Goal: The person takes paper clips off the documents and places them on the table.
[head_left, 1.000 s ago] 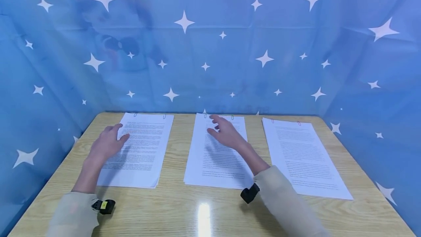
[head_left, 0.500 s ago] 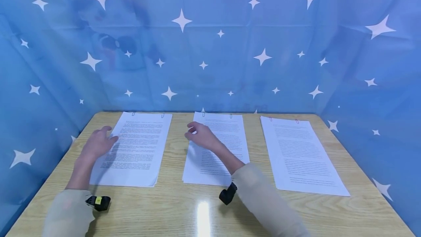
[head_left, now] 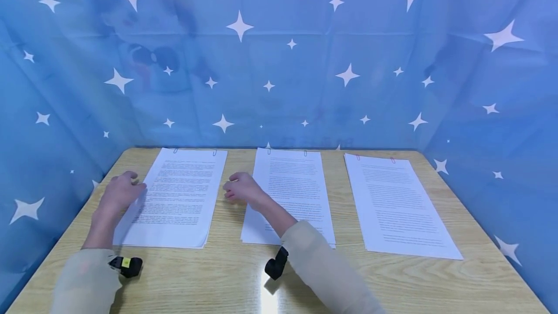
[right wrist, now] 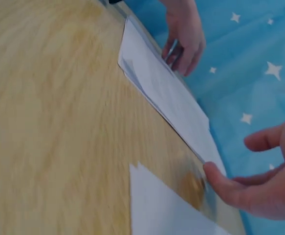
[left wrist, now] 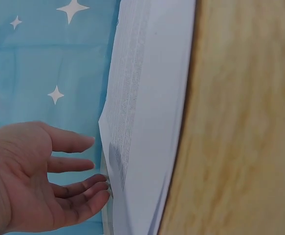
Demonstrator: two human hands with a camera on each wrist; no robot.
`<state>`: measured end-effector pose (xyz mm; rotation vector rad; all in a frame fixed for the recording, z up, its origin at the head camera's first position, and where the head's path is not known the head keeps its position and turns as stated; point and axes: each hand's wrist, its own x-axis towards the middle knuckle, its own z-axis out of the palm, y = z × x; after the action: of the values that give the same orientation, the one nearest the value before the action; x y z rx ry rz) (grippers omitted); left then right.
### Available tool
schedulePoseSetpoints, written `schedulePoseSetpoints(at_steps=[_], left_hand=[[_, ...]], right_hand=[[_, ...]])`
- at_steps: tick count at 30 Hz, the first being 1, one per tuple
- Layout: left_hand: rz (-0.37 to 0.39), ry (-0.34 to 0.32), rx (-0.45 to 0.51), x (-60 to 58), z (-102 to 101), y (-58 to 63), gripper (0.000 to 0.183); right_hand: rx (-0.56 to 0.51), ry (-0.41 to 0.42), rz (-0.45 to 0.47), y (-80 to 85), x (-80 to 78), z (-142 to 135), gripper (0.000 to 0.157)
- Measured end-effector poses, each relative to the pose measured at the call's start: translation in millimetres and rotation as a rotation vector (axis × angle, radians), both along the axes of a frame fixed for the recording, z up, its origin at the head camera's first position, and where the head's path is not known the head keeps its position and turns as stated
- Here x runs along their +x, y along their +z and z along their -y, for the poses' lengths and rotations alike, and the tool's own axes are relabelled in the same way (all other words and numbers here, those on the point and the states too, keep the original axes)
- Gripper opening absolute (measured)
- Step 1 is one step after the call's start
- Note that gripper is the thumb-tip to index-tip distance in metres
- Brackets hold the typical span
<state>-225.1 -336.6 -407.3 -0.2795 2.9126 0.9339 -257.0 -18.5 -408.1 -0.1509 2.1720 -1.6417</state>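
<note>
At the left side of the left paper stack (head_left: pixel 183 202), my left hand (head_left: pixel 118 193) hovers with its fingers loosely bent and nothing in them. In the left wrist view those fingers (left wrist: pixel 71 165) lie close to the stack's edge; whether they touch it I cannot tell. My right hand (head_left: pixel 245 189) is above the table between the left stack and the middle paper stack (head_left: pixel 292 183). Its fingers are relaxed and hold nothing, as the right wrist view shows. Paper clips (head_left: pixel 214 152) sit along the top edge of the left stack, and others (head_left: pixel 305 153) on the middle one.
A third printed paper stack (head_left: pixel 403 207) lies slightly turned at the right, with reddish clips (head_left: pixel 393 160) on its top edge. All rest on a wood-grain table (head_left: pixel 196 280). A blue curtain (head_left: pixel 279 62) with white stars stands behind and at both sides.
My right hand has moved left and a little nearer, from over the middle stack's top to the gap beside the left stack. My left hand has shifted left, off the left stack's printed area.
</note>
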Motion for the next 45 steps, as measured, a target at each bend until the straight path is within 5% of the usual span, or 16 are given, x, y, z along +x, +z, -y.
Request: schedulePoseSetpoints(at_steps=[9, 18, 22, 27, 34, 45], left_hand=[[0.056, 0.035, 0.005, -1.4, 3.6, 0.2, 0.054], [0.088, 0.068, 0.037, -6.5, 6.3, -2.5, 0.047], [0.108, 0.075, 0.037, -8.1, 7.9, -0.3, 0.047], [0.134, 0.089, 0.067, -8.3, 7.6, -0.9, 0.045], [0.125, 0.129, 0.138, -7.3, 4.6, -4.5, 0.041], [0.112, 0.083, 0.153, -4.3, 2.4, -9.0, 0.051]], right_hand=[[-0.106, -0.129, 0.086, 1.2, 4.6, 23.2, 0.027], [-0.134, -0.204, 0.14, 1.4, 3.9, 31.9, 0.032], [-0.124, -0.21, 0.149, 0.5, 3.2, 33.7, 0.012], [-0.111, -0.204, 0.161, -0.5, 1.9, 34.4, 0.004], [-0.112, -0.137, 0.143, -4.5, 1.2, 33.3, 0.014], [-0.057, -0.034, 0.083, -7.3, 5.5, 35.8, 0.004]])
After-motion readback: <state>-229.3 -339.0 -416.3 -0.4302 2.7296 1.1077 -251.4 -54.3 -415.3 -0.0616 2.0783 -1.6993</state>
